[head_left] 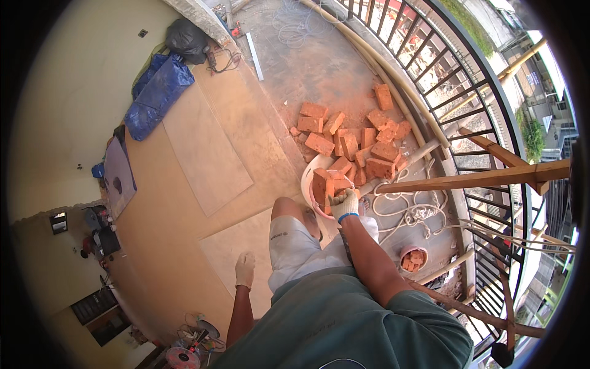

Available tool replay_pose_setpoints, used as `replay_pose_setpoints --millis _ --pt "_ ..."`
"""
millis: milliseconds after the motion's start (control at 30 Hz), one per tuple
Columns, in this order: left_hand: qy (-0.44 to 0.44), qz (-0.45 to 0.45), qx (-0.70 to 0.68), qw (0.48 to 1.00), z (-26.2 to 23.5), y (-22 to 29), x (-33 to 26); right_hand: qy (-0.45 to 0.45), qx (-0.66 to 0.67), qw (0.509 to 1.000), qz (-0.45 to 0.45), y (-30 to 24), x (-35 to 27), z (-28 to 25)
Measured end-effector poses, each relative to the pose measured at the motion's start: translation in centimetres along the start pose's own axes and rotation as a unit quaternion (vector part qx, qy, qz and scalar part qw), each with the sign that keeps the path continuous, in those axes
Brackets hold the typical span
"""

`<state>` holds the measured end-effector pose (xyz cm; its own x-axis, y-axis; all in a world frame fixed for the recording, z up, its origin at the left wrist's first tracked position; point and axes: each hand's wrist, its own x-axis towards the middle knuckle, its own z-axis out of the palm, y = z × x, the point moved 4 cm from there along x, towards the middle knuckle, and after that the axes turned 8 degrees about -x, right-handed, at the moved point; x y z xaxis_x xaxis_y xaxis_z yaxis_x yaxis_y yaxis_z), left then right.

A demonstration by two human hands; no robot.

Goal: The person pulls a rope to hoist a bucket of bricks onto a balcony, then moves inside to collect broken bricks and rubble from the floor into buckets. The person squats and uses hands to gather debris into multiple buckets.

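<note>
My right hand (345, 204), in a pale knit glove, is closed at the near rim of a whitish bucket (306, 190). It seems to grip the bucket's thin handle, though the fingers partly hide it. Several orange bricks (322, 186) stand upright inside the bucket. Just beyond, a loose heap of bricks (349, 146) lies on the dusty floor. Off to the left, my gloved left hand (244, 270) hangs out from my body above pale floor boards, its fingers loosely extended and holding nothing.
A wooden beam (473, 177) slants in from the right, with tangled rope (413, 216) beneath. A smaller bucket (413, 259) holds brick pieces. A black railing (491, 92) curves along the right. Blue plastic sheeting (161, 92) and a black bag (186, 41) lie by the left wall.
</note>
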<state>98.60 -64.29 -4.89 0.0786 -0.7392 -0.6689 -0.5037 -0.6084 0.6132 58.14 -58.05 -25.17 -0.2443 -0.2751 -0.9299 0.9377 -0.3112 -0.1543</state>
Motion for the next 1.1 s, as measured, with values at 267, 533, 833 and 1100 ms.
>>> replay_pose_setpoints --millis 267,533,833,1100 --pt "0.051 0.077 0.122 0.988 3.6 8.8 7.3 0.118 0.019 0.992 -0.032 -2.8 5.9 4.8" --pt "-0.155 0.194 0.324 0.913 21.6 22.2 28.4 0.098 0.198 0.972 -0.080 -4.8 26.3 9.3" --pt "-0.439 0.030 0.351 0.826 34.1 13.4 26.7 0.125 0.259 0.958 0.014 -9.8 29.4 7.4" --pt "-0.326 0.208 0.357 0.850 42.9 10.5 30.1 0.112 -0.122 0.986 0.036 -13.3 30.2 4.2"
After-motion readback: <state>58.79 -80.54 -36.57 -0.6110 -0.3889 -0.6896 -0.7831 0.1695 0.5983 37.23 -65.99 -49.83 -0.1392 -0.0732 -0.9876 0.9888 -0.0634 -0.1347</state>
